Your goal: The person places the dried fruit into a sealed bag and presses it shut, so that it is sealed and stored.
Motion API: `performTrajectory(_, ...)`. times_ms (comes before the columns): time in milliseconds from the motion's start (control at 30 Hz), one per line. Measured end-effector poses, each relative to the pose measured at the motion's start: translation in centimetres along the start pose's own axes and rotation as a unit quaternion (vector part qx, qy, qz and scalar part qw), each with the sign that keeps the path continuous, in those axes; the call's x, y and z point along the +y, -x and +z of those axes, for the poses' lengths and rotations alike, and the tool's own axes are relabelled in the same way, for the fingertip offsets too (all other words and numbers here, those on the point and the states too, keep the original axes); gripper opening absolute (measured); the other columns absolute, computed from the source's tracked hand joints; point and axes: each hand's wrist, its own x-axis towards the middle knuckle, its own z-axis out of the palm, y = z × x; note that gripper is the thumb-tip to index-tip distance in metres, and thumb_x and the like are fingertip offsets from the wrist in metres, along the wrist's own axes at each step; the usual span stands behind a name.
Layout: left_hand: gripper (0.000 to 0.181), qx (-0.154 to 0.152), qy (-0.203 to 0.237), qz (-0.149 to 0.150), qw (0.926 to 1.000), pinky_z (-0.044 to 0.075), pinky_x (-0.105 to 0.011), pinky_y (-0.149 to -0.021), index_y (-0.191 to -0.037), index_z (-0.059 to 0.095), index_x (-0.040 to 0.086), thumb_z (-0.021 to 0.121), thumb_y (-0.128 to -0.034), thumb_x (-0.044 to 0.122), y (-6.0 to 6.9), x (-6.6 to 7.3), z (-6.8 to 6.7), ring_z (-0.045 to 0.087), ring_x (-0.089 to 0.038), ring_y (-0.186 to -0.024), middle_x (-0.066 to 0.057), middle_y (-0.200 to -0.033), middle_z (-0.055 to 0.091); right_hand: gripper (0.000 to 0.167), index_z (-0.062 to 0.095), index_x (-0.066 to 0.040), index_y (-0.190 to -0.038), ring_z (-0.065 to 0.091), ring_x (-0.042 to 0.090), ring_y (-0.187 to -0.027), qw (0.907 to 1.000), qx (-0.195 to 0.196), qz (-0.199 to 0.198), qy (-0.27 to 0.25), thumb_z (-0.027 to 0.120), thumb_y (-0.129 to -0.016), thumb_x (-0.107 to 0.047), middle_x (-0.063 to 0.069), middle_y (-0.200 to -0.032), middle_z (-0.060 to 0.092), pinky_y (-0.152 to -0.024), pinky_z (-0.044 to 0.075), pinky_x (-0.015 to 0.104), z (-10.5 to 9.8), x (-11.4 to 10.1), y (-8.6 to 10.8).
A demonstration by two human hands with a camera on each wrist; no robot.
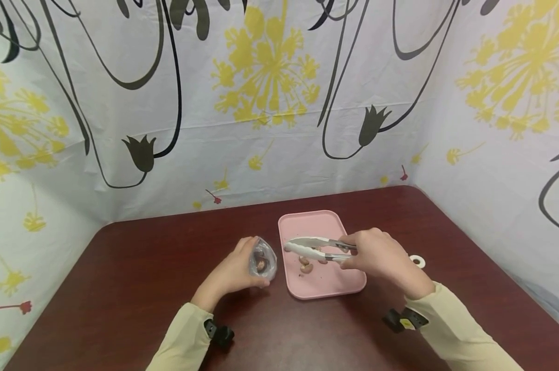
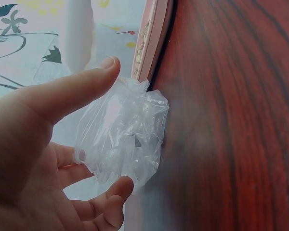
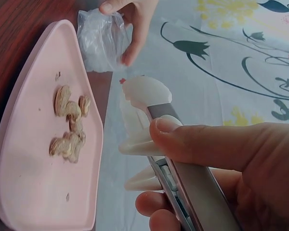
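My left hand [image 1: 230,270] holds a clear plastic bag [image 1: 266,260] by its sides, its mouth spread and a few brown pieces visible inside. In the left wrist view, the thumb and curled fingers lie around the crinkled bag [image 2: 130,139]. My right hand [image 1: 376,252] grips metal tongs with white tips [image 1: 304,251], held above the pink tray [image 1: 325,289]. The tips point toward the bag; whether anything is between them I cannot tell. Several brown, wrinkled pieces, like dried mushrooms [image 3: 67,147], lie on the tray, partly hidden by the tongs in the head view.
The dark red wooden table [image 1: 158,252] carries the tray right of its middle. A small white ring [image 1: 417,261] lies beyond my right wrist. Patterned white cloth [image 1: 270,170] hangs along the back and both sides. Small crumbs dot the tray.
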Motion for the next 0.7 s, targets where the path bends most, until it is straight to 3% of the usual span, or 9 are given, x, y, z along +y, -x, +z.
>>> performTrajectory(200, 0.104, 0.003, 0.000, 0.005, 1.0000, 0.043, -0.046, -0.100, -0.147, 0.031, 0.001, 0.088, -0.0648, 0.029, 0.0, 0.1, 0.0, 0.049, -0.029, -0.122, -0.016, -0.147, 0.035, 0.039, 0.073, -0.016, -0.106, 0.047, 0.013, -0.059, 0.9999, 0.011, 0.005, 0.004, 0.078, -0.069, -0.027, -0.008, -0.065, 0.058, -0.052, 0.036, 0.029, -0.1, 1.1, 0.7)
performTrajectory(700, 0.105, -0.003, -0.009, 0.004, 0.9999, 0.043, -0.045, -0.100, -0.147, 0.031, 0.002, 0.088, -0.0641, 0.031, -0.2, 0.0, -0.1, 0.049, -0.028, -0.121, -0.014, -0.147, 0.034, 0.030, 0.072, -0.022, -0.100, 0.049, 0.013, -0.063, 0.9996, 0.014, 0.024, 0.008, 0.077, -0.071, -0.029, -0.009, -0.068, 0.059, -0.055, 0.038, 0.031, 0.0, 3.2, 1.9)
